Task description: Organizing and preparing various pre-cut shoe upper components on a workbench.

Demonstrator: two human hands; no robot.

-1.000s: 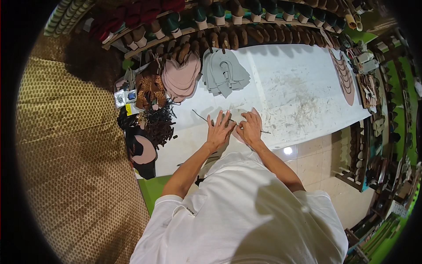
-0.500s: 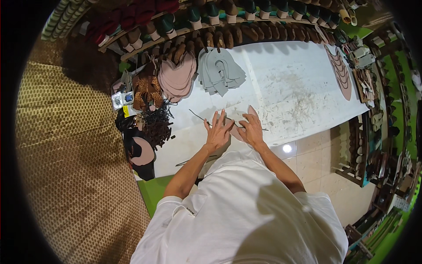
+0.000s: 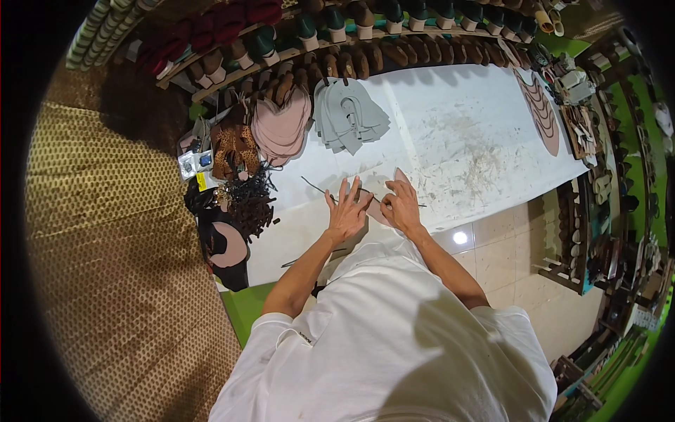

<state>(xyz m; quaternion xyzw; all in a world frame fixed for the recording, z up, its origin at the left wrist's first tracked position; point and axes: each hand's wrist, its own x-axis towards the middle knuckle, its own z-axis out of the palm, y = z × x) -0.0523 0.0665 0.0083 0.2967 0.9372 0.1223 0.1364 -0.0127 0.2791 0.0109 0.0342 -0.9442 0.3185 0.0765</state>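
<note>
A pink shoe-upper piece (image 3: 375,212) lies flat at the near edge of the white table, partly covered by both hands. Across it runs a thin dark strip (image 3: 314,185), whose ends stick out on either side. My left hand (image 3: 347,214) rests on the strip and the piece with its fingers spread. Close beside it, my right hand (image 3: 402,207) has its fingers curled and its thumb and fingertip pinched at the strip. The part of the strip under the fingers is hidden. Another thin dark strip (image 3: 299,262) lies by my left forearm.
Stacks of pink pieces (image 3: 280,130) and grey pieces (image 3: 349,116) lie beyond my hands. A heap of dark straps (image 3: 253,207) is at the left. More pink pieces (image 3: 540,116) lie far right. Shoes on racks (image 3: 365,60) line the table's back; shelves (image 3: 580,232) stand at the right.
My right hand's fingers have curled in more, closing into a pinch at the strip. The left hand has hardly moved. The view has shifted slightly.
</note>
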